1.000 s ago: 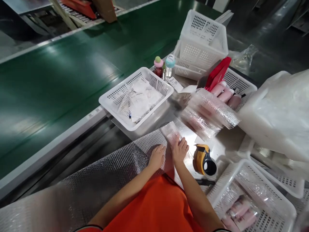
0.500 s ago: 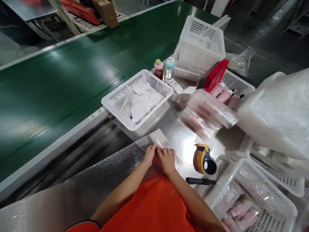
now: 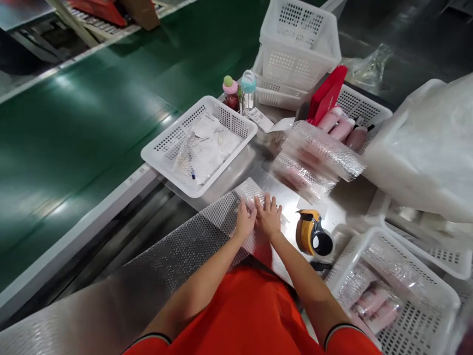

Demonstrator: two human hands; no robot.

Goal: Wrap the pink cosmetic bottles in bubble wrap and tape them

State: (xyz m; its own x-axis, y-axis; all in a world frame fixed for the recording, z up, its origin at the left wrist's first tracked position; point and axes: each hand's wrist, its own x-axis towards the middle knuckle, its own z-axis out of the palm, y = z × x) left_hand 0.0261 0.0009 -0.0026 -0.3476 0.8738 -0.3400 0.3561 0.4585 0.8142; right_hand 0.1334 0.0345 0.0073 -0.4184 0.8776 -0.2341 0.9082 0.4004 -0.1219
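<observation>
While the green belt (image 3: 92,123) lies beyond my fingers (image 3: 267,202), bubble wrap (image 3: 192,241) stretches left of them to the wrapped bundle (image 3: 252,190) at their tips. My right hand (image 3: 270,220) spreads open on it; whether my left hand (image 3: 244,222), fingers bent, grips, I can't tell. Likely mid-roll, it calls for even pressure.

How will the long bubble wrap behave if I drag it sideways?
The bubble wrap is probably floppy, since it looks like a thin, see-through sheet, so it may buckle. It's likely light for its size, being mostly air bubbles. With the left hand and right hand both at one end, the rest could skew or trail.
</observation>
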